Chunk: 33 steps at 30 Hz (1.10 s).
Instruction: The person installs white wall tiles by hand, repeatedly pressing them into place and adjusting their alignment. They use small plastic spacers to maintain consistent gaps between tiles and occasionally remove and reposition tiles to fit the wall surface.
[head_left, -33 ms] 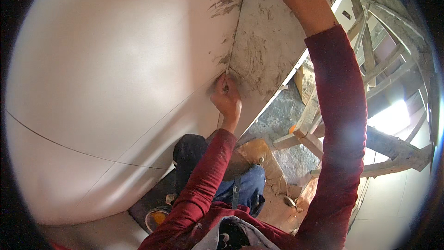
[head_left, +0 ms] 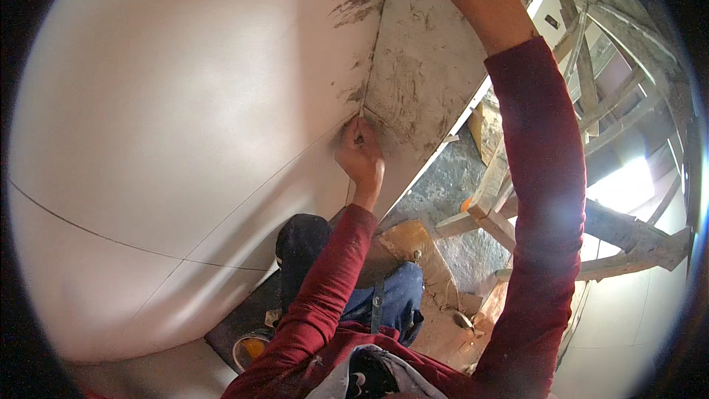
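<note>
Right side: a frame of rough timber members (head_left: pixel 628 235), crossed at several angles. A bright rectangular patch (head_left: pixel 626 186) shows among the members. Grey, stained floor (head_left: pixel 442 188) extends left of the frame. A small orange item (head_left: pixel 466 205), type unclear, is located near a timber joint. Below: a brown sheet (head_left: pixel 430 258). Lower left: a round bucket (head_left: pixel 237 350) containing orange-yellow material.

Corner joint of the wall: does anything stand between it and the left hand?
Nothing visible blocks the left hand: it is at the corner joint, with only a thin pale tip, too small to identify, between.
</note>
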Each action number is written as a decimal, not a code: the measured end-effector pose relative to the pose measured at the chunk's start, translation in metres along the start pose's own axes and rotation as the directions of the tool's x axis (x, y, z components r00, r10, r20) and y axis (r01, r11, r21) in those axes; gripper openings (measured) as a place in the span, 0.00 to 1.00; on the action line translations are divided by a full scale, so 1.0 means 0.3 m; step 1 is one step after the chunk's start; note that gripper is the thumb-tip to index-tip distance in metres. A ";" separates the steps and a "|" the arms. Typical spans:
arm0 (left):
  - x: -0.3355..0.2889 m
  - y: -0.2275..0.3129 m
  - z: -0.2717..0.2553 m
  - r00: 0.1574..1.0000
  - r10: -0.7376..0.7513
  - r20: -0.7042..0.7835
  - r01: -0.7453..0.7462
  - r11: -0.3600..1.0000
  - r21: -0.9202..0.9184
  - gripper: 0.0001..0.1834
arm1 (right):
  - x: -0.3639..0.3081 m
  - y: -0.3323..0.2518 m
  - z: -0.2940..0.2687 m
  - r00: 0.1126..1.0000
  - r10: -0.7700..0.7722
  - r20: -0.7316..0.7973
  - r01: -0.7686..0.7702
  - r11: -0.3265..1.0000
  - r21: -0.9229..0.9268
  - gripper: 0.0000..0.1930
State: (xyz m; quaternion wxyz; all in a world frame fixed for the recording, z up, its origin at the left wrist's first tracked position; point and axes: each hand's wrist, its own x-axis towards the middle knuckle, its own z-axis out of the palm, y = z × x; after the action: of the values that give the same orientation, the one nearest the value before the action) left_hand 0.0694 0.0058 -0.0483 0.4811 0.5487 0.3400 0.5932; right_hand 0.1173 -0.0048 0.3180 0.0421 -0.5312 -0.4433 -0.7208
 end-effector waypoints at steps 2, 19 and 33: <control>0.018 0.009 0.001 1.000 0.005 0.001 -0.005 0.999 0.048 0.16 | 0.015 -0.002 0.014 1.000 -0.016 0.000 0.016 0.999 -0.039 0.05; -0.053 0.066 -0.183 0.890 0.378 0.254 -0.329 0.920 -0.214 0.09 | -0.261 -0.120 -0.224 0.941 0.339 -0.014 -0.305 0.862 0.404 0.09; -0.118 0.063 -0.076 0.667 0.605 0.434 -0.612 0.778 -0.144 0.09 | -0.811 -0.376 -0.387 0.417 0.744 0.522 -0.905 0.393 0.162 0.19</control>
State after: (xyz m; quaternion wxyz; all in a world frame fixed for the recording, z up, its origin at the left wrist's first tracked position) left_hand 0.0411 -0.0306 -0.0459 0.3177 0.7572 0.0182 0.5704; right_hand 0.0779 -0.1161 0.0506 0.4314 -0.7822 -0.2547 -0.3704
